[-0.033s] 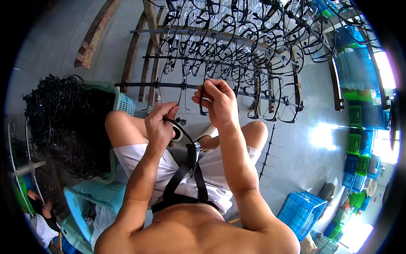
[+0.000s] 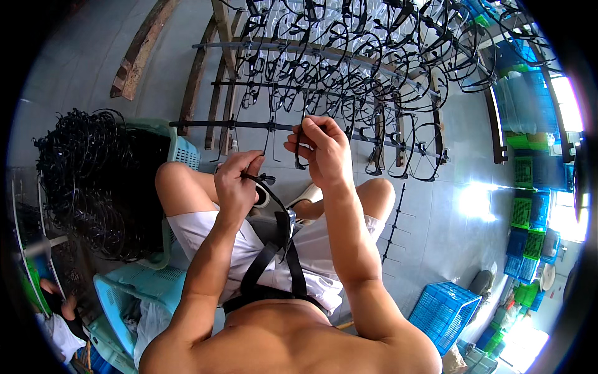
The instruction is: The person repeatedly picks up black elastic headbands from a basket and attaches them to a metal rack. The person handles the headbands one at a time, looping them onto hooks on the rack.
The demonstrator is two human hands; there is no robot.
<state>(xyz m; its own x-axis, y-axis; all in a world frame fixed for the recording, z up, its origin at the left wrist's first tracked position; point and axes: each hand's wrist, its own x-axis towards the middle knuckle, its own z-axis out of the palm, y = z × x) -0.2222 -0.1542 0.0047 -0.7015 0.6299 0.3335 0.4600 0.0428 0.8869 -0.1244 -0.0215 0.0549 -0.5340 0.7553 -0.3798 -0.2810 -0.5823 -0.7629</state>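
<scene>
- Left hand (image 2: 235, 184): thumb and fingers are closed on a curved black plastic frame (image 2: 274, 192), which trails toward the lap; its fingertips are just beside a thin wire hook.
- Right hand (image 2: 324, 149): thumb and forefinger are pinched together at the top of a dark hanging frame (image 2: 299, 149), the other fingers curled loosely (whether they press on it I cannot tell).
- The nearest black rod (image 2: 205, 124) runs crosswise just beyond both hands. Toward its right end, looped black frames (image 2: 405, 146) hang on it; toward its left end, wire hooks (image 2: 274, 149) show bare, so this rod looks partly filled.
- The rods behind, on the wooden rack (image 2: 192, 87), are thick with hanging frames, and that share appears done.
- Much seems left: a tangled black heap (image 2: 93, 187) rises above the pale green basket (image 2: 182, 153) at the left, and a pronged rod (image 2: 392, 230) with bare prongs lies on the floor, right of the knees.
</scene>
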